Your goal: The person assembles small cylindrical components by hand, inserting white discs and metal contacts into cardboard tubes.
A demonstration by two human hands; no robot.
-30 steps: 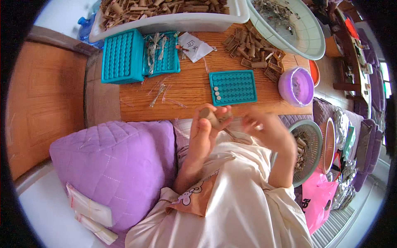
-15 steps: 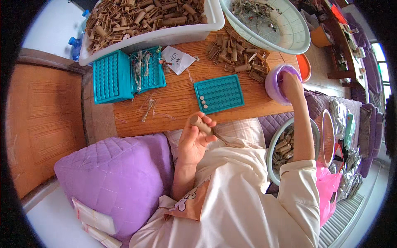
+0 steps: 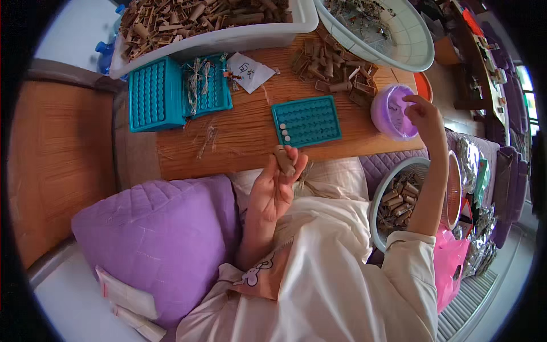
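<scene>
Over my lap, my left hand [image 3: 271, 192] grips a short brown cardboard tube [image 3: 284, 161] between thumb and fingers, tilted, with thin wires trailing beside it. My right hand [image 3: 426, 118] hovers over the right rim of a purple bowl [image 3: 380, 117], thumb and fingers pinched together. Whatever they hold, if anything, is too small to make out. Pale contents show inside the bowl. On the table between my hands lies a teal tray [image 3: 307, 118] with rows of round hollows. Three white discs [image 3: 285, 132] sit along its left side.
Loose brown tubes and pieces [image 3: 330, 65] are heaped behind the tray. A white bin [image 3: 228, 41] of brown pieces, a pale green basket [image 3: 424, 43], stacked teal trays [image 3: 152, 97] and wire bundles [image 3: 196, 82] stand around. A grey basket [image 3: 376, 214] of tubes is beside my right arm.
My right hand has come up out of the purple bowl and now pinches above its rim. My left hand still holds the tube, now turned more upright and slightly further right.
</scene>
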